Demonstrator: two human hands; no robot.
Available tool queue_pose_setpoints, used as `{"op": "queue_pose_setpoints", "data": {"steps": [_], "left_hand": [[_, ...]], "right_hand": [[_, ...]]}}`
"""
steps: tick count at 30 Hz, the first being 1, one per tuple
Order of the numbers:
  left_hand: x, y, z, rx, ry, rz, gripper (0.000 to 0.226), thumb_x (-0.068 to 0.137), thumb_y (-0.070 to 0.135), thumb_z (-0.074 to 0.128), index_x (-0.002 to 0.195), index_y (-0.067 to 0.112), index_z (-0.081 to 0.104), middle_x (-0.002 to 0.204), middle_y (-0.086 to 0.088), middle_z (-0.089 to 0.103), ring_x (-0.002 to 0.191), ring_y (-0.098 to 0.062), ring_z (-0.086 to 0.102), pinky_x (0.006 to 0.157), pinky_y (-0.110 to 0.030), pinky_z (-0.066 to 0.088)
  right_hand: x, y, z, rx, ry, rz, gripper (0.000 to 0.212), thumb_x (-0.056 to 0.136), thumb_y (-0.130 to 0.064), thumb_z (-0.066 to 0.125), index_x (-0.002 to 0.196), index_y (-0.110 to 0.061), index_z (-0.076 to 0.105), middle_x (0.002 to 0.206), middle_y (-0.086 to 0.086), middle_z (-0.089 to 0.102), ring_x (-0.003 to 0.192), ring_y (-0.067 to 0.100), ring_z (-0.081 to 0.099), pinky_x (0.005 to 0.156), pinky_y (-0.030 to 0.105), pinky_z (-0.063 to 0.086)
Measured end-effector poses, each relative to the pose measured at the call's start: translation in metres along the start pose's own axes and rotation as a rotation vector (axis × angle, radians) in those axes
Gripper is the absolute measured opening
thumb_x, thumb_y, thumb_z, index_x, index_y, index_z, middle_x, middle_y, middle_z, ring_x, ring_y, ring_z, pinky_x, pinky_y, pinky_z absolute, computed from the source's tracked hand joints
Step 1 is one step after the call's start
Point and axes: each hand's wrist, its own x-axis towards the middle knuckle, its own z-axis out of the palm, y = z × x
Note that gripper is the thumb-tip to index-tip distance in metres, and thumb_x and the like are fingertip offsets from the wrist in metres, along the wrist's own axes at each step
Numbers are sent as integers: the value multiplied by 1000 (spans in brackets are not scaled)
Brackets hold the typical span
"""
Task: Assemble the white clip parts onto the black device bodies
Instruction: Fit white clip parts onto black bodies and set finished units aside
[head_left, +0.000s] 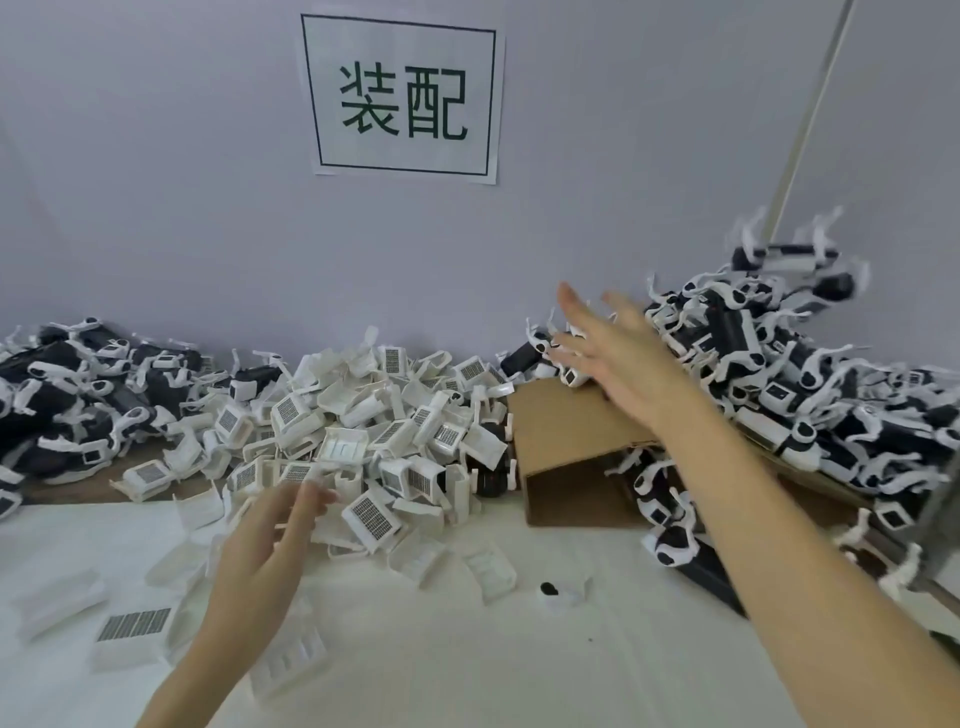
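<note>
Ahead, seemingly bare cloth (467, 649) between hands.

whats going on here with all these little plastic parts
A person is working at a table assembling small devices. The left hand reaches toward the middle heap of white clip parts, fingers loose and holding nothing. The right hand is stretched out open over the cardboard box, by the pile of black-and-white units. Neither hand holds a part.

I see a white-covered table (597, 675); left of the cardboard box (566, 441) on it, white clip parts (363, 431) lie heaped.
</note>
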Motion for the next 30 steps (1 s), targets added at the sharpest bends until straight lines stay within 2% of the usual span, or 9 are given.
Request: {"op": "queue_pose_setpoints", "data": {"steps": [3, 7, 11, 15, 18, 21, 24, 27, 30], "left_hand": [[1, -4, 2, 126, -19, 46, 27, 100, 42, 53, 93, 26, 74, 94, 9, 70, 86, -5, 64, 74, -23, 49], [2, -13, 5, 426, -48, 177, 14, 105, 24, 63, 94, 19, 71, 96, 6, 62, 90, -11, 58, 80, -27, 44], [2, -22, 3, 550, 13, 249, 14, 106, 24, 62, 100, 15, 71, 97, 9, 59, 95, -12, 51, 85, -25, 39], [31, -34, -19, 450, 228, 123, 17, 108, 29, 58, 97, 19, 68, 97, 13, 58, 100, -17, 54, 92, -34, 44], [69, -54, -60, 712, 366, 20, 26, 109, 28, 53, 107, 8, 70, 109, -6, 63, 108, -30, 52, 99, -44, 41], [100, -75, -121, 1240, 294, -158, 31, 105, 28, 51, 130, 10, 59, 139, -16, 49, 129, -37, 42, 110, -50, 35], [110, -85, -180, 1704, 168, -403, 58, 96, 29, 62, 149, 19, 44, 163, -18, 27, 150, -46, 28, 115, -65, 32], [112, -94, -213, 1828, 152, -500, 67, 100, 24, 60, 161, 25, 29, 164, -19, 28, 142, -49, 41, 106, -60, 48], [114, -104, -222, 1871, 94, -331, 63, 103, 10, 58, 159, 19, 31, 149, -14, 50, 131, -37, 58, 94, -44, 59]], "right_hand": [[-36, 55, 36, 144, -142, 63, 56, 98, -35, 69, 143, -7, 51, 121, 18, 74, 106, 33, 75, 85, 35, 63], [-85, 133, 81, 153, -264, 185, 28, 105, -24, 59, 125, -5, 65, 102, 20, 77, 89, 36, 77, 78, 38, 64], [-96, 168, 104, 296, -161, 270, 26, 103, -18, 58, 112, 1, 73, 91, 21, 75, 75, 31, 74, 65, 33, 62], [-92, 178, 103, 460, -182, 286, 28, 92, -25, 64, 101, -4, 80, 90, 22, 73, 70, 29, 72, 60, 33, 61], [-86, 187, 96, 551, -176, 286, 28, 91, -25, 63, 98, -4, 82, 86, 18, 72, 68, 27, 72, 59, 31, 61], [-83, 189, 93, 603, -176, 294, 29, 90, -26, 62, 96, -6, 82, 84, 16, 72, 67, 24, 72, 59, 29, 61], [-82, 189, 92, 643, -192, 307, 30, 90, -26, 62, 99, -5, 81, 85, 14, 72, 68, 23, 72, 60, 28, 61], [-83, 188, 94, 661, -203, 335, 31, 90, -25, 61, 103, -3, 80, 84, 14, 71, 67, 22, 71, 59, 29, 61], [-84, 187, 97, 639, -217, 342, 30, 97, -22, 58, 107, 0, 75, 83, 15, 71, 65, 22, 70, 58, 28, 61]]}}
